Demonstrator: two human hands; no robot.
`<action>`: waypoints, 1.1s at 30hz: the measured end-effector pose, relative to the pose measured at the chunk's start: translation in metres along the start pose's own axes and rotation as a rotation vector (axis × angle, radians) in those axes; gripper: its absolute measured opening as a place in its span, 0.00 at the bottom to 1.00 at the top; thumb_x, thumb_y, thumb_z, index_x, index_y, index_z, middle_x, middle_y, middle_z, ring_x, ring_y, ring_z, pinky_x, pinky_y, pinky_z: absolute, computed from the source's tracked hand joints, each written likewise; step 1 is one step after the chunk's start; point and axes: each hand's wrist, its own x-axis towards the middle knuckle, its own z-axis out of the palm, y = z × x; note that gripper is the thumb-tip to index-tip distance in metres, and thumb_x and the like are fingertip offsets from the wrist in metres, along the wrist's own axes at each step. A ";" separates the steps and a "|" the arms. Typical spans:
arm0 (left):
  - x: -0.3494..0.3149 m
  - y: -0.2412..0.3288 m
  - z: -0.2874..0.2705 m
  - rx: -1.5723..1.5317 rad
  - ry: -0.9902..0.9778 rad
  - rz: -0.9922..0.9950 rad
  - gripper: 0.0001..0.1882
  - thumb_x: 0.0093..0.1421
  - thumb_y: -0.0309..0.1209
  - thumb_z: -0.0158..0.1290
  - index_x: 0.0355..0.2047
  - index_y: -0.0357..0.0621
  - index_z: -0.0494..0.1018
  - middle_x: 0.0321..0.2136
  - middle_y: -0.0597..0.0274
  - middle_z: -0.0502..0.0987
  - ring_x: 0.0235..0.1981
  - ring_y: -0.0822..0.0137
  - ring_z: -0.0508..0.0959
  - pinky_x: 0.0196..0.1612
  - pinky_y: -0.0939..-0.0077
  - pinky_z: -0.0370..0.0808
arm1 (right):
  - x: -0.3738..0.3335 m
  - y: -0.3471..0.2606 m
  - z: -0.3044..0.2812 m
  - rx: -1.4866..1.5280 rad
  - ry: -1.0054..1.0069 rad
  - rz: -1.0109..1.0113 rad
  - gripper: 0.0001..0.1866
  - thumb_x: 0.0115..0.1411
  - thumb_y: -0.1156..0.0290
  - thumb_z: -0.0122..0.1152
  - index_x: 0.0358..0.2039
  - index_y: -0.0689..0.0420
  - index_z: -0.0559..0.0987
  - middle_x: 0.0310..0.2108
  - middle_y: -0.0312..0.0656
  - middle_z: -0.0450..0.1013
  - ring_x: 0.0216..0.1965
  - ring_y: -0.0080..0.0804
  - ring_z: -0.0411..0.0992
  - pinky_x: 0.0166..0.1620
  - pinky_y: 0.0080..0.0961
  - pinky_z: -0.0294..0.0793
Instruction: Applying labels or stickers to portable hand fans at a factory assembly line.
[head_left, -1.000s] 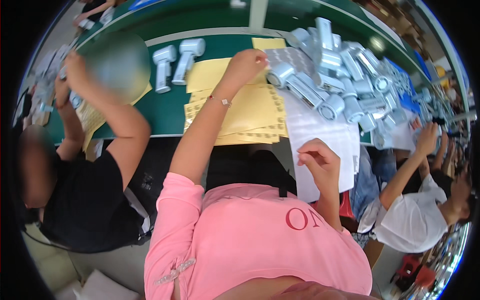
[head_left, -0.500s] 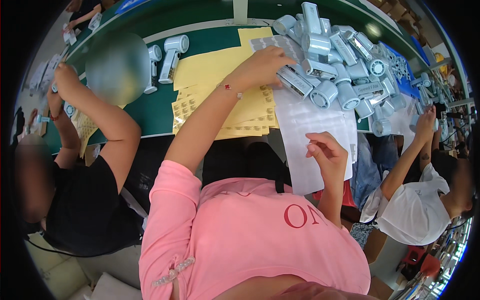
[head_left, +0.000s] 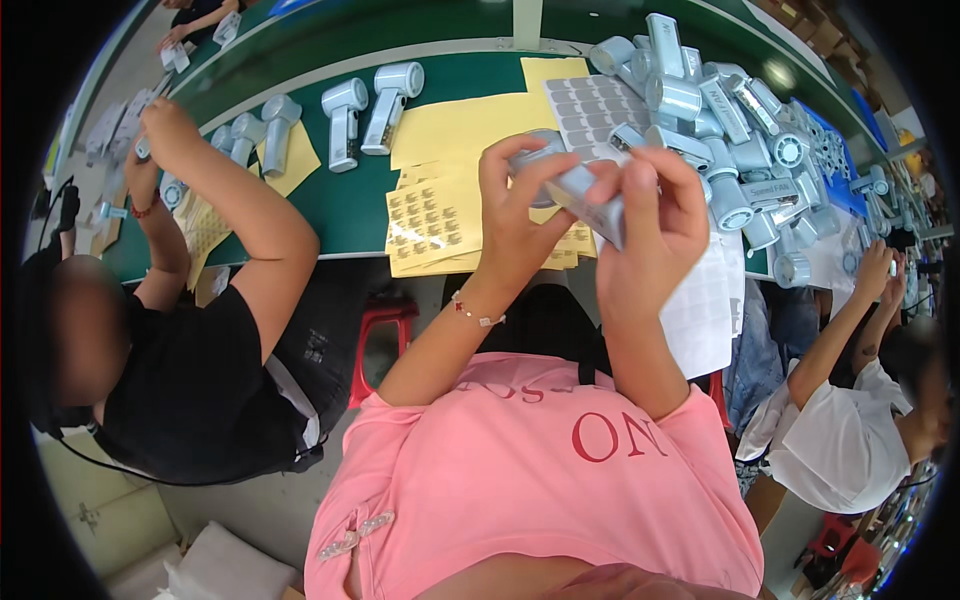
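Above the sticker sheets, my left hand and my right hand both grip one light blue handheld fan. My left fingers curl round its round head end. The handle end sits between my right thumb and fingers, which partly hide it. Below my left hand lie overlapping yellow sheets of printed labels. A grey sheet of labels lies just beyond the fan. To the right spreads a heap of similar light blue fans.
Two fans lie on the green table to the left, with several more beside a co-worker in black. White backing sheets hang over the table's front edge. Another co-worker in white sits at right.
My left hand has drawn a fan from the heap back toward me. My right hand has risen and closed on it too. The view has shifted, showing more of the left side.
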 end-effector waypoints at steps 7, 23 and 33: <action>-0.027 0.002 -0.064 -0.596 0.112 -1.012 0.25 0.59 0.44 0.49 0.49 0.37 0.64 0.46 0.59 0.69 0.49 0.67 0.68 0.51 0.68 0.63 | 0.020 0.016 0.033 -0.020 -0.171 0.020 0.03 0.57 0.79 0.53 0.33 0.64 0.73 0.30 0.41 0.70 0.18 0.21 0.69 0.27 0.16 0.68; -0.015 -0.057 -0.140 -0.708 0.286 -0.828 0.30 0.60 0.55 0.39 0.40 0.34 0.66 0.25 0.55 0.74 0.29 0.65 0.76 0.27 0.74 0.77 | -0.018 0.043 -0.007 -0.451 -0.253 0.643 0.07 0.52 0.78 0.59 0.32 0.65 0.76 0.29 0.39 0.73 0.28 0.23 0.71 0.32 0.16 0.71; -0.014 -0.077 -0.122 -0.071 -0.029 -0.810 0.24 0.54 0.50 0.51 0.31 0.38 0.74 0.24 0.59 0.78 0.26 0.65 0.77 0.32 0.74 0.71 | -0.004 0.116 0.030 -0.848 -0.699 0.552 0.06 0.51 0.76 0.58 0.29 0.64 0.77 0.22 0.36 0.73 0.23 0.19 0.68 0.29 0.15 0.68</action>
